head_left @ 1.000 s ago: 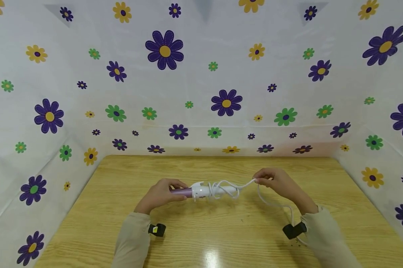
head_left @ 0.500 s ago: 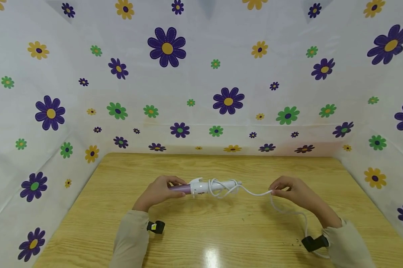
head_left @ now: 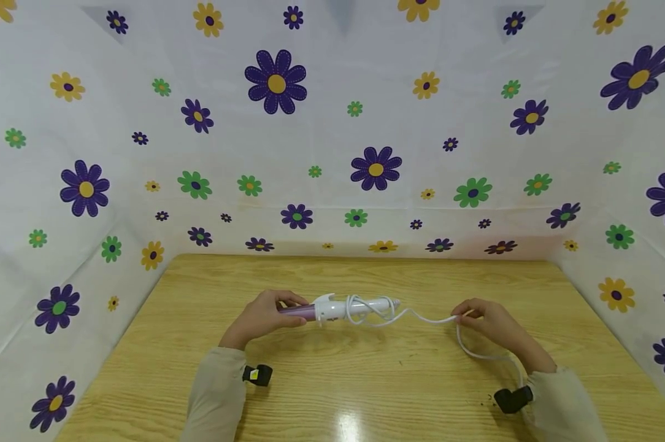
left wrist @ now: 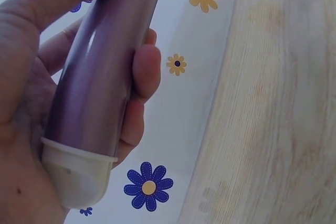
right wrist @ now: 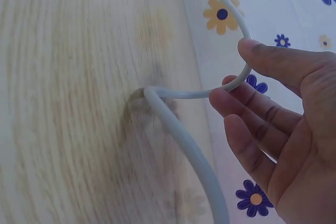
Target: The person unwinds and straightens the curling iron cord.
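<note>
My left hand (head_left: 264, 317) grips a curling iron (head_left: 332, 310) by its purple barrel (left wrist: 102, 72), fingers wrapped round it and the pale tip near my palm. The iron's white handle points right over the table, with loose loops of white cord (head_left: 360, 310) lying round it. From the handle's end the cord runs in a slack wave to my right hand (head_left: 489, 320), which pinches it between thumb and fingers. Beyond that pinch the cord (right wrist: 186, 150) hangs down and curves back toward my right wrist, where the sleeve hides its end.
Beneath both hands spreads a wood-grain table (head_left: 365, 380). A white flowered sheet (head_left: 321, 135) surrounds its back and sides. Small dark specks (head_left: 487, 402) mark the tabletop near my right wrist. A black camera (head_left: 257, 375) is strapped to the left wrist, another black camera (head_left: 512, 400) to the right.
My right hand has moved right and slightly down, drawing cord away from the handle; the cord between them is longer and slacker. My left hand holds the curling iron nearly still.
</note>
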Available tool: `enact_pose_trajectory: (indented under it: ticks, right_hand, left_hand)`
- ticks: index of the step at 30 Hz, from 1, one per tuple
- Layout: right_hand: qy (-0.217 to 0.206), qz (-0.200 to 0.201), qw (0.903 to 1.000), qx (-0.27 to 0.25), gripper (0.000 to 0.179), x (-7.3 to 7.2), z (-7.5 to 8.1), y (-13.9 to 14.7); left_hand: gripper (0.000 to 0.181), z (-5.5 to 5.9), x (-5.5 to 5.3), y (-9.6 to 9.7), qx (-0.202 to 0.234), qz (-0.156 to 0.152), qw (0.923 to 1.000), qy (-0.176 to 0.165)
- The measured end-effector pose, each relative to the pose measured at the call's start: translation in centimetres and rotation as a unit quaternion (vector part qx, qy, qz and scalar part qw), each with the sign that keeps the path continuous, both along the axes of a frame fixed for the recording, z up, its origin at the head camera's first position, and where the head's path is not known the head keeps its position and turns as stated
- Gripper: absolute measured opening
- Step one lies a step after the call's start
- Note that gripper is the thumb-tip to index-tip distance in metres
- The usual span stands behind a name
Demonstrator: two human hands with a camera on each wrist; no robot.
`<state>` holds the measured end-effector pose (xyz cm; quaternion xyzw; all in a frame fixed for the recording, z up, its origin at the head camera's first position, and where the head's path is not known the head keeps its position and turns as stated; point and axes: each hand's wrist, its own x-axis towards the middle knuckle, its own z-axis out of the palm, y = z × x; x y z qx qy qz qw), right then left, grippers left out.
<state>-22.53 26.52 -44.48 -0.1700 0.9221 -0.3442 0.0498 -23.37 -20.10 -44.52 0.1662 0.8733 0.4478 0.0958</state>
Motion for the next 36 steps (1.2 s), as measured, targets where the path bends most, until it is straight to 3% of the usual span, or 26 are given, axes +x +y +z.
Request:
enact_pose_trajectory:
  ticks: [7, 17, 24, 31, 36]
  right_hand:
    - [-0.059, -0.010, 0.9969, -0.051, 0.025, -1.2, -0.5, 0.8]
    - [-0.048, 0.003, 0.9985, -0.025, 0.028, -1.2, 1.1, -1.3]
    - [-0.072, 0.044, 0.9948, -0.057, 0.037, -1.4, 1.6, -4.3]
    - [-0.097, 0.077, 0.9872, -0.100, 0.045, -2.1, 1.0, -6.7]
    - [-0.122, 0.085, 0.9818, -0.118, 0.040, -2.3, -0.1, -8.0]
  left_hand:
    - [0.038, -0.1, 0.0, -0.1, 0.006, -0.006, 1.0000, 0.003]
    - [0.037, 0.0, 0.2, 0.3, 0.003, -0.001, 1.0000, 0.000]
    - [0.037, 0.3, 0.4, 0.4, 0.007, -0.003, 1.0000, 0.001]
    - [0.038, 0.0, 0.2, 0.2, 0.010, -0.001, 1.0000, -0.001]
    - [0.038, 0.0, 0.2, 0.2, 0.010, -0.001, 0.9999, -0.007]
